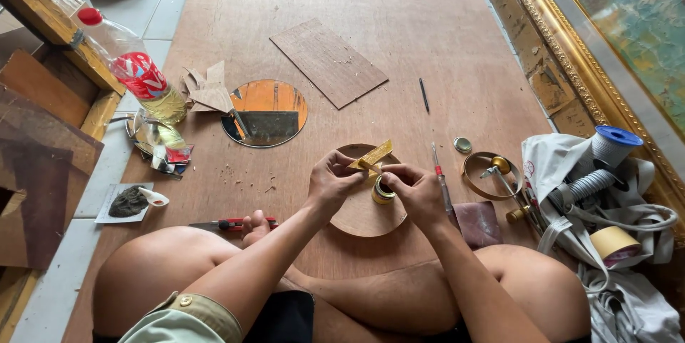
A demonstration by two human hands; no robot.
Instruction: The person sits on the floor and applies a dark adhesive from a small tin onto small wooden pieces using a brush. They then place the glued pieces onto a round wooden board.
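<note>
Landmark: round wooden disc lying on the plywood sheet on the floor.

Gold strip: held above the far edge of the disc, tilted, its near end between the fingertips of both hands. Left hand fingers curled and pinched on the strip's lower end from the left side. Right hand fingers bent, tips meeting the strip's lower end from the right; grip closed, not released.

Small tin: stands on the disc, right of its centre, just under the right hand's fingertips. Open top, gold rim; contents cannot be made out.

Right of the disc: thin brush with red band, just beside the right hand; beyond it a metal ring and a small round lid. Further right, a heap of cloth with a tape roll.

Beyond the disc: round mirror, flat wood panel, dark pencil.

Left of the disc: red-handled knife near the knee; further left a plastic bottle with yellowish liquid in its lower part.
</note>
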